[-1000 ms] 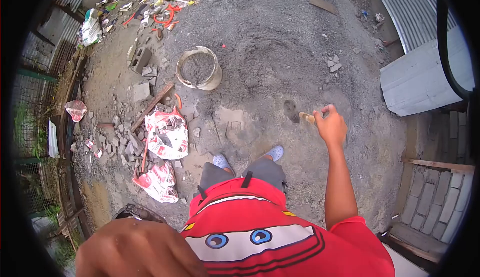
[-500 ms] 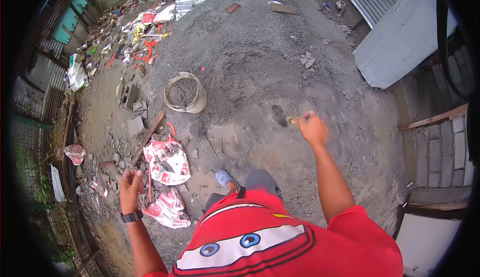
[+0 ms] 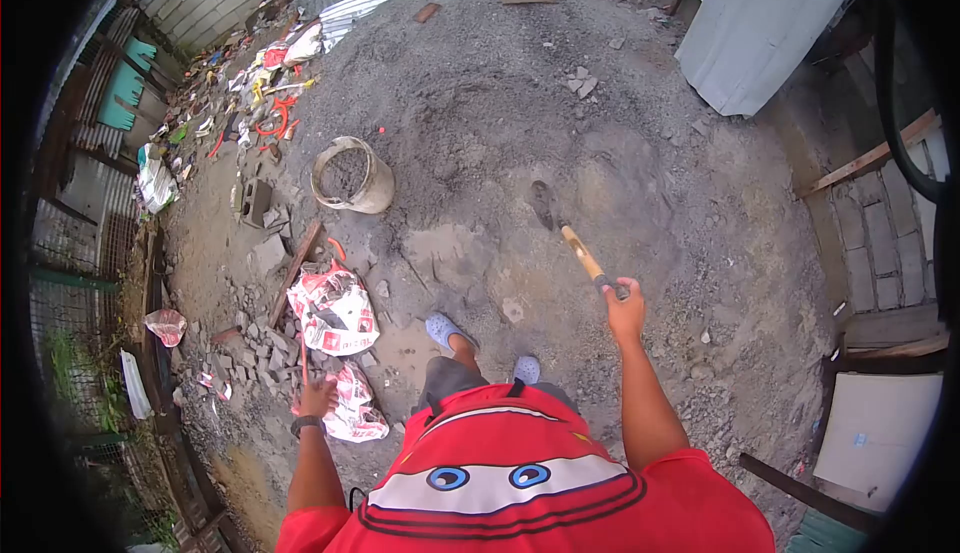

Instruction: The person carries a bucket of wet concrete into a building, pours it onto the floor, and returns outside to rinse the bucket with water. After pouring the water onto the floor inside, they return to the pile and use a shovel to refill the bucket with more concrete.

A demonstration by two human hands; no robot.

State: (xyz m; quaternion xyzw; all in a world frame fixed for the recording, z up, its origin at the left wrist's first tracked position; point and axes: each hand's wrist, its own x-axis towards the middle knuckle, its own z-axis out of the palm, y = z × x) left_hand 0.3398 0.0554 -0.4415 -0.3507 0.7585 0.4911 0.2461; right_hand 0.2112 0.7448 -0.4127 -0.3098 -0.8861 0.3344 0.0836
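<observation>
My right hand point(image 3: 626, 311) is closed around the dark grip of a shovel point(image 3: 580, 250). Its short wooden shaft slants up and left from my fist, and the dark blade rests against the grey sand. My left hand point(image 3: 318, 398) hangs at my left side over the rubble, just left of a crumpled red-and-white bag point(image 3: 352, 413); its fingers look loosely apart, and I see nothing in them. Left of the shovel, a whitish bucket point(image 3: 375, 188) filled with grey sand or gravel stands on the ground.
Another red-and-white bag point(image 3: 335, 313) lies before my feet, beside a wooden plank point(image 3: 296, 271) and broken rubble. A hollow block point(image 3: 255, 202) sits left of the bucket. Litter and corrugated sheets point(image 3: 365, 8) lie far left; a metal sheet point(image 3: 755, 33) leans at far right.
My right hand has drawn down toward me, and the shovel's shaft now shows at full length. My left hand has lowered and shifted right. The view has tilted slightly.
</observation>
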